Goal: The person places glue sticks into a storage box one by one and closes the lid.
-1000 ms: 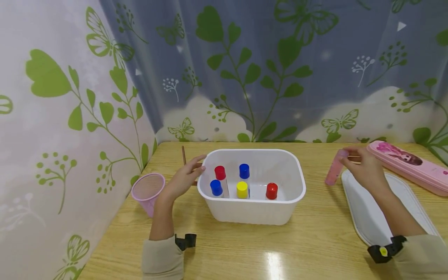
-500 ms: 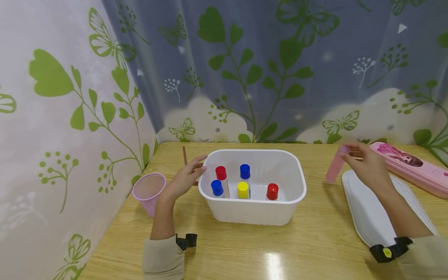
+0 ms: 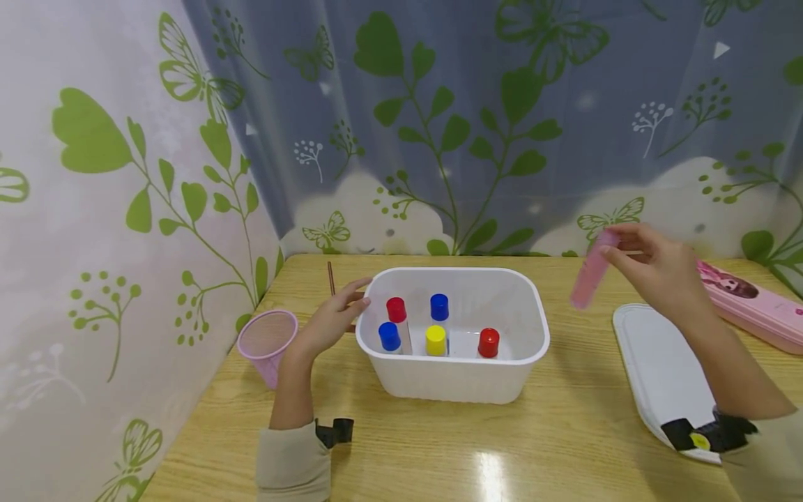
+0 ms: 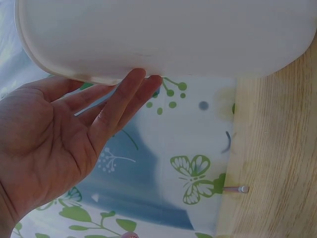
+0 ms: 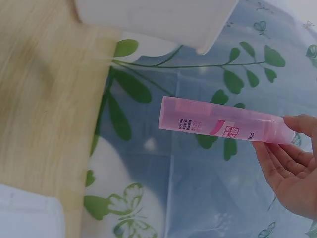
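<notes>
My right hand [image 3: 665, 275] pinches the capped end of a pink glue stick [image 3: 591, 272] between thumb and fingers. It hangs tilted above the table, right of the white bin [image 3: 452, 380]; printed lettering shows on the glue stick [image 5: 213, 119] in the right wrist view. My left hand [image 3: 326, 324] rests its fingers against the bin's left end. In the left wrist view, the fingers of the left hand [image 4: 64, 134] lie loosely extended along the bin wall [image 4: 163, 39]. Inside the bin stand several clear bottles with red caps [image 3: 396, 309], blue caps [image 3: 439, 307] and a yellow cap [image 3: 436, 341].
A pink mesh cup [image 3: 268, 345] stands left of my left forearm. Behind that hand lies a thin brown stick [image 3: 330, 279]. On the right are a white lid-like tray [image 3: 659, 362] and a pink pencil case [image 3: 753, 310]. A patterned curtain [image 3: 470, 139] hangs behind the table.
My right hand has lifted the pink glue stick off the table beside the tray and moved it up and slightly left. My left hand has stayed at the bin.
</notes>
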`<action>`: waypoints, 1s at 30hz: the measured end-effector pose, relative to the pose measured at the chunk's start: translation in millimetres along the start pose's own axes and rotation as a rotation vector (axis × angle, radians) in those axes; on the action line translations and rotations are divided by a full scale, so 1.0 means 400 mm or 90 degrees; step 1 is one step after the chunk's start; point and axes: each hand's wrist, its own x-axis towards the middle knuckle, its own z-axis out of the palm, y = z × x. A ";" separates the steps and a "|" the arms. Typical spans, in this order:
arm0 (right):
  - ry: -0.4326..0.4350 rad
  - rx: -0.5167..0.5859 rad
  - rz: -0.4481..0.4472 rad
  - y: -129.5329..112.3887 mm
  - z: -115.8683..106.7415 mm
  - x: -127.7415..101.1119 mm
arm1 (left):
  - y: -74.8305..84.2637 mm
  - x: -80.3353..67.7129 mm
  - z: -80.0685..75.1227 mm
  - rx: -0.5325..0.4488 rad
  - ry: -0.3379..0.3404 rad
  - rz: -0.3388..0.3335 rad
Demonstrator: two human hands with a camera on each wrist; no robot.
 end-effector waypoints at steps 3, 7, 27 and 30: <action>0.006 0.016 -0.009 -0.026 -0.003 0.009 | 0.000 0.000 -0.001 0.000 0.000 0.000; 0.017 0.035 -0.027 -0.063 -0.004 0.020 | 0.001 0.000 0.000 0.002 0.000 -0.001; -0.015 0.125 -0.104 -0.192 0.059 0.048 | 0.004 -0.003 0.000 -0.004 -0.004 0.000; -0.021 0.128 -0.122 -0.197 0.084 0.048 | 0.003 -0.002 -0.001 -0.004 -0.004 0.000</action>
